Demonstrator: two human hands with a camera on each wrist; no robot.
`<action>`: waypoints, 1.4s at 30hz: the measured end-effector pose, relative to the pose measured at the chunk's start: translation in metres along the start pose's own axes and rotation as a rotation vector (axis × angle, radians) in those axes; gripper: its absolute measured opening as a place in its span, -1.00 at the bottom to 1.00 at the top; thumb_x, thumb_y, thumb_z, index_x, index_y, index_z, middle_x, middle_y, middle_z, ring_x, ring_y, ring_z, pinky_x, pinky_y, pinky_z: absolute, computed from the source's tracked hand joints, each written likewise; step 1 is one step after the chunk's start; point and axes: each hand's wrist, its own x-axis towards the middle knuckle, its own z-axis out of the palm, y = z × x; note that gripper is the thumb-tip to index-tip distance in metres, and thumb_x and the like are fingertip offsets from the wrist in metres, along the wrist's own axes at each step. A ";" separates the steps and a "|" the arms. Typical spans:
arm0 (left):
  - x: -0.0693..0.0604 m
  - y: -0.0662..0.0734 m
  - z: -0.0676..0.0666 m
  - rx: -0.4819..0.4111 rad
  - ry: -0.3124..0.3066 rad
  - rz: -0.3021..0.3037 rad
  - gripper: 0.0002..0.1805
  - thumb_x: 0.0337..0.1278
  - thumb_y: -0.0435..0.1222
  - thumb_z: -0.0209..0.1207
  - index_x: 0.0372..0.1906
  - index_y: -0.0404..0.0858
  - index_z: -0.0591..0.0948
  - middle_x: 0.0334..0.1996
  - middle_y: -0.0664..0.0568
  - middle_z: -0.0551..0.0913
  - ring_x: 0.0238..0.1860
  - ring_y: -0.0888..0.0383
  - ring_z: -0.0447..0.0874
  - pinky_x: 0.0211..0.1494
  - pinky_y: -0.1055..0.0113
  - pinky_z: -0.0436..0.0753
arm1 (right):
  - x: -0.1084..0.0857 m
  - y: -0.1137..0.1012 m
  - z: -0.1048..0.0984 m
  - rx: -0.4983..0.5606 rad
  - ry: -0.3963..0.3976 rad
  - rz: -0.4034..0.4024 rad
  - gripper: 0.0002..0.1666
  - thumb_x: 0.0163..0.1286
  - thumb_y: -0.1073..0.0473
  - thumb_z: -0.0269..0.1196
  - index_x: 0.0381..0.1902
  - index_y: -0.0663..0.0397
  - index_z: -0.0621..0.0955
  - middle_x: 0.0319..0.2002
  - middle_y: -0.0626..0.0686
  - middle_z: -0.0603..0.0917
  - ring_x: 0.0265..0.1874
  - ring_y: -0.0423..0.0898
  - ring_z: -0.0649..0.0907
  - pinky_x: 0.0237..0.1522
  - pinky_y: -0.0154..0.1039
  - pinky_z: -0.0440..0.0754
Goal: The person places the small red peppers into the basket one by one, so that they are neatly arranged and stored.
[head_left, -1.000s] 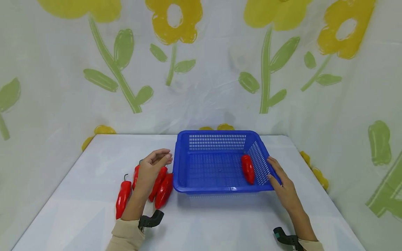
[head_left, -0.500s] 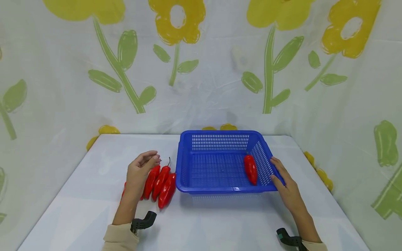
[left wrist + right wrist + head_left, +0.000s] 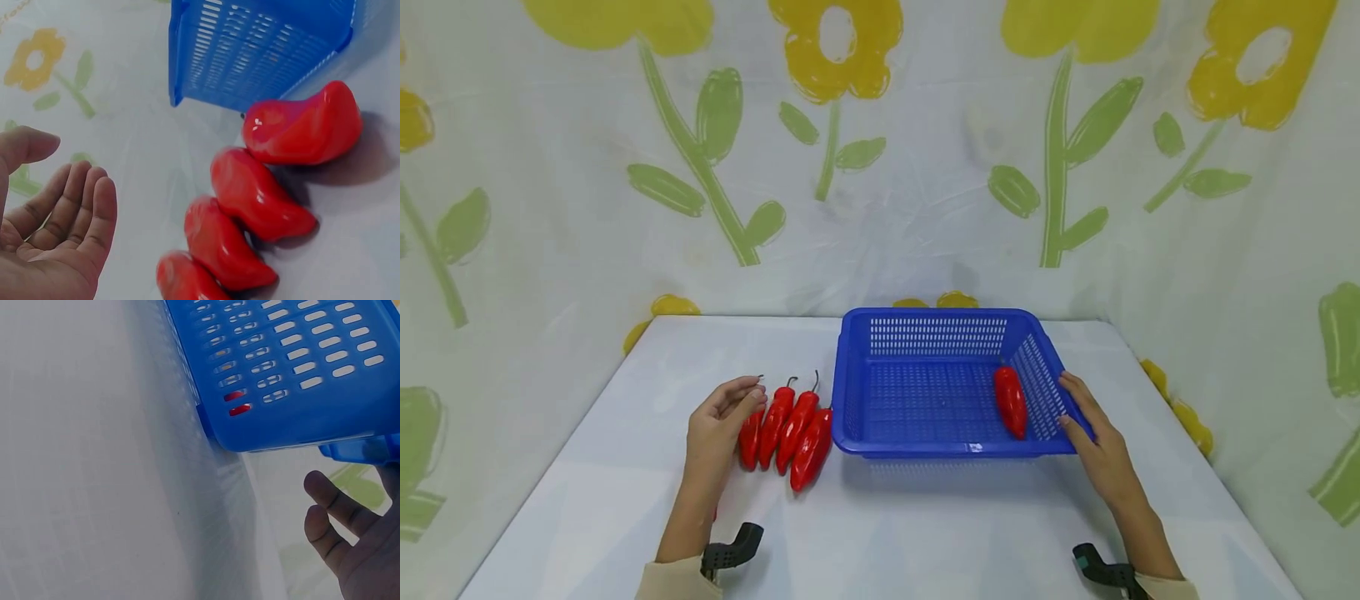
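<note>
My left hand [image 3: 721, 425] hovers over the left part of the table with loosely bent fingers and nothing in them. Several glossy red peppers [image 3: 777, 427] lie side by side just right of it; the left wrist view shows the red peppers [image 3: 259, 194] apart from the left hand [image 3: 59, 237]. A sliver of red shows beside the left forearm, mostly hidden. Inside the blue basket [image 3: 958, 450] lies one red pepper [image 3: 1011, 402], against its right wall. My right hand [image 3: 1105, 454] holds the right rim; in the right wrist view, two fingers of the right hand [image 3: 369, 544] stretch below the basket [image 3: 300, 419].
The basket stands on a white table [image 3: 925, 542], with the nearest pepper close to its left front corner. A pale cloth [image 3: 925, 233] printed with yellow flowers hangs behind and around the table. Each wrist wears a black camera mount [image 3: 733, 547].
My left hand has moved left off the peppers, uncovering more of them and covering the leftmost one. The right hand stays on the basket rim. The head view has turned slightly left.
</note>
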 end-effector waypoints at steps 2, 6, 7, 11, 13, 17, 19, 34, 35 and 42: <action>-0.002 -0.002 -0.004 0.007 0.007 -0.013 -0.50 0.30 -0.02 0.28 0.22 -0.19 0.57 0.05 -0.06 0.67 0.02 0.03 0.70 0.10 0.45 0.59 | -0.001 0.000 0.000 0.002 -0.004 0.006 -0.33 0.60 0.03 0.01 0.58 -0.39 0.15 0.59 -0.06 0.06 0.52 0.26 0.06 0.24 0.54 0.16; -0.007 -0.004 -0.013 0.017 0.029 -0.034 -0.50 0.29 0.00 0.27 0.21 -0.17 0.58 0.06 -0.09 0.66 -0.03 0.15 0.70 0.09 0.50 0.59 | -0.001 -0.001 0.001 -0.008 -0.005 0.024 -0.33 0.60 0.00 0.00 0.58 -0.42 0.14 0.59 -0.06 0.05 0.53 0.26 0.05 0.23 0.56 0.16; -0.009 -0.004 -0.014 0.017 0.037 -0.039 -0.50 0.30 0.01 0.26 0.22 -0.16 0.58 0.06 -0.09 0.66 -0.04 0.17 0.70 0.09 0.51 0.59 | -0.001 -0.002 0.000 -0.012 -0.004 0.026 -0.33 0.60 0.00 0.00 0.58 -0.42 0.14 0.59 -0.06 0.05 0.53 0.26 0.05 0.22 0.56 0.17; -0.017 -0.003 -0.021 0.023 0.060 -0.059 -0.49 0.31 0.02 0.24 0.24 -0.14 0.56 0.08 -0.04 0.65 0.00 0.15 0.69 0.11 0.44 0.59 | 0.000 -0.003 0.000 -0.010 -0.003 0.027 -0.34 0.59 0.00 0.00 0.58 -0.41 0.15 0.59 -0.06 0.05 0.53 0.24 0.04 0.23 0.55 0.16; -0.020 -0.003 -0.024 0.021 0.068 -0.067 -0.48 0.32 0.01 0.24 0.26 -0.15 0.55 0.09 -0.02 0.64 0.01 0.17 0.69 0.11 0.44 0.59 | 0.001 -0.003 -0.001 -0.004 -0.005 0.024 -0.34 0.59 0.01 0.00 0.58 -0.40 0.15 0.59 -0.06 0.05 0.53 0.22 0.03 0.25 0.54 0.14; -0.023 -0.005 -0.029 0.014 0.083 -0.088 -0.49 0.32 -0.04 0.25 0.28 -0.15 0.54 0.11 -0.01 0.62 -0.01 0.26 0.67 0.08 0.46 0.59 | 0.001 -0.003 -0.001 0.001 -0.007 0.017 -0.34 0.60 0.02 0.00 0.58 -0.37 0.15 0.59 -0.05 0.05 0.54 0.21 0.01 0.28 0.53 0.10; -0.024 -0.006 -0.031 0.008 0.091 -0.090 -0.49 0.33 -0.07 0.26 0.28 -0.17 0.54 0.11 -0.02 0.62 -0.02 0.29 0.66 0.07 0.46 0.60 | 0.001 -0.003 0.000 -0.001 -0.006 0.016 -0.34 0.60 0.03 -0.01 0.58 -0.35 0.14 0.59 -0.04 0.04 0.54 0.20 0.01 0.28 0.53 0.09; -0.032 -0.011 -0.043 0.096 0.142 -0.129 -0.49 0.32 -0.03 0.25 0.30 -0.10 0.53 0.15 0.03 0.60 0.07 0.27 0.55 0.01 0.60 0.57 | 0.002 0.000 0.002 0.000 -0.006 0.033 -0.34 0.61 0.00 -0.04 0.59 -0.39 0.12 0.60 -0.06 0.01 0.54 0.23 -0.01 0.22 0.57 0.13; -0.032 -0.011 -0.045 0.097 0.150 -0.133 -0.49 0.33 -0.03 0.24 0.30 -0.10 0.53 0.15 0.04 0.60 0.08 0.26 0.54 0.01 0.62 0.56 | 0.002 0.001 0.002 0.004 -0.006 0.030 -0.34 0.61 0.00 -0.04 0.59 -0.39 0.12 0.60 -0.07 0.01 0.54 0.22 -0.01 0.24 0.56 0.12; -0.034 -0.012 -0.049 0.106 0.163 -0.190 -0.48 0.34 -0.05 0.24 0.31 -0.13 0.50 0.18 0.01 0.57 0.13 0.21 0.49 -0.02 0.70 0.51 | 0.001 0.003 0.003 0.010 0.001 0.019 -0.35 0.61 0.01 -0.04 0.58 -0.38 0.14 0.59 -0.11 0.02 0.55 0.18 -0.02 0.27 0.55 0.08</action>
